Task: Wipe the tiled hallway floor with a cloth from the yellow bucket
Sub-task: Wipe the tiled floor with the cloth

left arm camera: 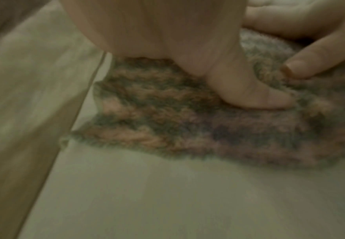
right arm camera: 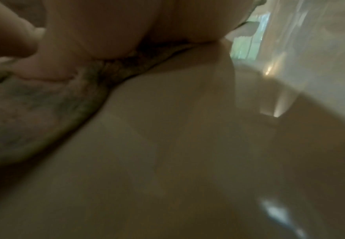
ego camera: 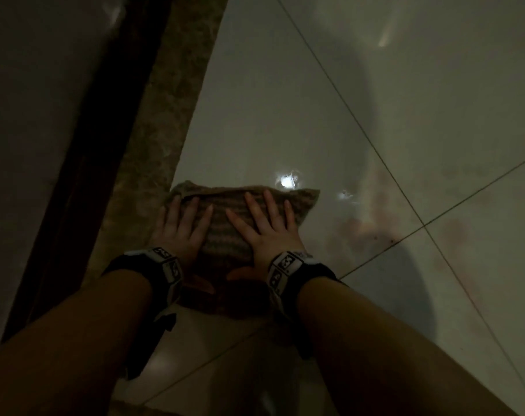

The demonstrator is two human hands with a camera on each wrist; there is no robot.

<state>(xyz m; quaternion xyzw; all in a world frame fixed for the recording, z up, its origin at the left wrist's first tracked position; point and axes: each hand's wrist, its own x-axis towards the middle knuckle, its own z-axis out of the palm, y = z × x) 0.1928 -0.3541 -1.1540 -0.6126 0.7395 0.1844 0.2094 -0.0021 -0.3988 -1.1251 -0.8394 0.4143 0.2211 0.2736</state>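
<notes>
Cloth (ego camera: 225,232) lies flat on the pale floor tiles (ego camera: 285,121), just below the middle of our head view, its left edge reaching the mottled stone border strip (ego camera: 153,163) at about nine o'clock. Nearest to us, our two forearms run up from six o'clock, each with a marked wrist camera band (ego camera: 168,262) that hides the cloth's near edge. Beyond the bands, our left hand (ego camera: 181,226) and right hand (ego camera: 265,226) press palms down side by side on the cloth, fingers straight and spread; we judge this spreads our weight so the whole cloth can be pushed in one stroke. In the left wrist view the left thumb (left arm camera: 249,95) presses into the knitted stripes. Farther out, toward twelve and two o'clock, bare tile carries light glints (ego camera: 286,181) and faint reddish smears (ego camera: 354,235), whether stains or reflections we cannot tell. At ten o'clock a dark door frame (ego camera: 90,139) rises. No yellow bucket shows in any view, and the right wrist view is too blurred for detail.
</notes>
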